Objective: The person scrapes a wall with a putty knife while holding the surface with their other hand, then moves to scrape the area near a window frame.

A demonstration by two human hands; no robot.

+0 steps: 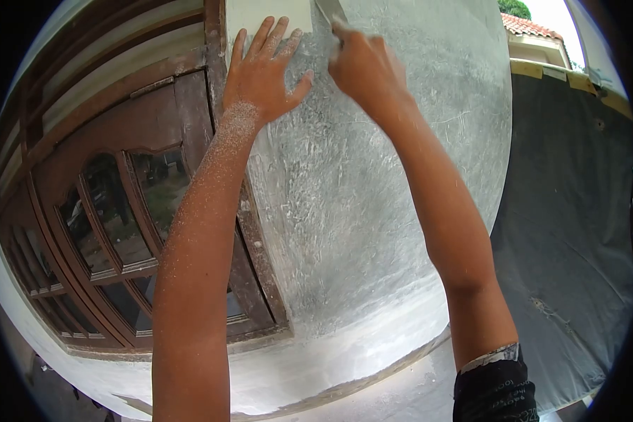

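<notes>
My left hand (264,74) lies with fingers spread against the wall (344,204), beside the window's wooden frame. White dust coats its wrist and fingertips. My right hand (368,70) is closed round the handle of a putty knife or scraper (330,11), whose flat metal blade reaches up to the top edge of the view. The blade lies near the border of a pale cream patch (299,13) on the wall. Around and below both hands the wall surface is grey, mottled and scratched. The fingers of my right hand partly hide the tool's handle.
A brown wooden window (119,204) with glass panes fills the left side, its frame (257,246) edging the wall. Dark sheeting (563,232) hangs at the right. Beyond it are a tiled roof (531,27) and some greenery. A whitish ledge (352,366) runs below.
</notes>
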